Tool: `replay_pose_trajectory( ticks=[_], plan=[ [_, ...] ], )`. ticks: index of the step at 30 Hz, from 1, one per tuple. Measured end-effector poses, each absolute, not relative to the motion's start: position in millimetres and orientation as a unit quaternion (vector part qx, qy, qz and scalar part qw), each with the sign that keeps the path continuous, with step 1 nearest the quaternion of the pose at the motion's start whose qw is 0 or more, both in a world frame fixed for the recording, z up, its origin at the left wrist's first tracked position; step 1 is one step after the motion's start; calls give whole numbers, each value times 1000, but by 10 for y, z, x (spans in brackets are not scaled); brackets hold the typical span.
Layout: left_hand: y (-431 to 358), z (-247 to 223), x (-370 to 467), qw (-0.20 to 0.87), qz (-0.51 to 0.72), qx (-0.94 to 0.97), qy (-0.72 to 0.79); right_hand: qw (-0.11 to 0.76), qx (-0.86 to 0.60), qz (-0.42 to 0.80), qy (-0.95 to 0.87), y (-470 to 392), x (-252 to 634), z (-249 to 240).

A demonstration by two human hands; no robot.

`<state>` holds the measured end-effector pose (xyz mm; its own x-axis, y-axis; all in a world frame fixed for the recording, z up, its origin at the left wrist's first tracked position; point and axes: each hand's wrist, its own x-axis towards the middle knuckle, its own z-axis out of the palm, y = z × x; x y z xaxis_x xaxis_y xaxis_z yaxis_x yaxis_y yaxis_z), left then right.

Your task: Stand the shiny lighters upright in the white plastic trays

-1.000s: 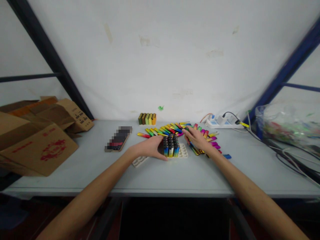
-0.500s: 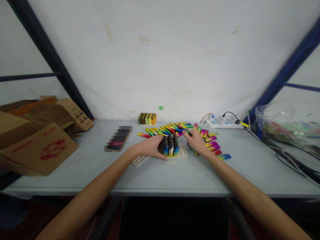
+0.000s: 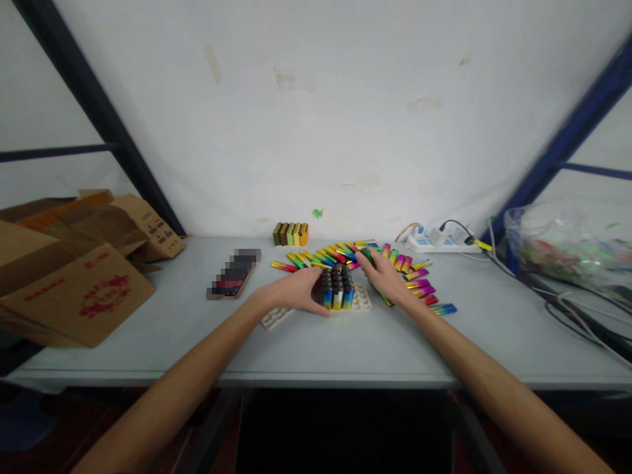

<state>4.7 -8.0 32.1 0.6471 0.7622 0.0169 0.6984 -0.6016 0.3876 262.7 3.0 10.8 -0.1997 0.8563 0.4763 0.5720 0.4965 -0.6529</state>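
Note:
Upright lighters (image 3: 338, 293) with black tops and blue, white and yellow bodies stand packed in the left part of a white tray (image 3: 363, 304) with round holes. My left hand (image 3: 299, 291) braces the left side of this block, thumb in front and fingers behind. Just behind and right of the tray, my right hand (image 3: 385, 275) is closed on a dark green lighter (image 3: 367, 253), partly hidden by the fingers. Loose shiny multicoloured lighters (image 3: 340, 251) lie in an arc around the hands. A second white holed tray (image 3: 276, 317) shows partly under my left wrist.
A filled lighter tray (image 3: 291, 235) stands by the wall. A phone (image 3: 234, 273), partly pixelated, lies to the left, near an open cardboard box (image 3: 89, 289). On the right are a power strip (image 3: 429, 245), cables (image 3: 557, 296) and a clear plastic bag (image 3: 577, 243).
My right hand has shifted slightly up and left, and the green lighter in its fingers shows more. My left hand and the lighter block have stayed in place.

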Motion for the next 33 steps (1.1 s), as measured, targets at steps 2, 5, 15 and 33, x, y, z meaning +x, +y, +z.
replay_pose_trajectory(
  ticks=[2,5,15,33],
  plan=[
    [-78,317,45,179,97,891,407,401,-453,198,-772,25,2639,116],
    [-68,310,34,188,103,889,404,384,-415,196,-801,46,2656,116],
    [13,290,-59,207,80,886,407,254,-389,154,-872,68,2752,159],
    [39,264,-101,226,99,889,386,205,-368,136,-897,9,2757,214]
  ],
)
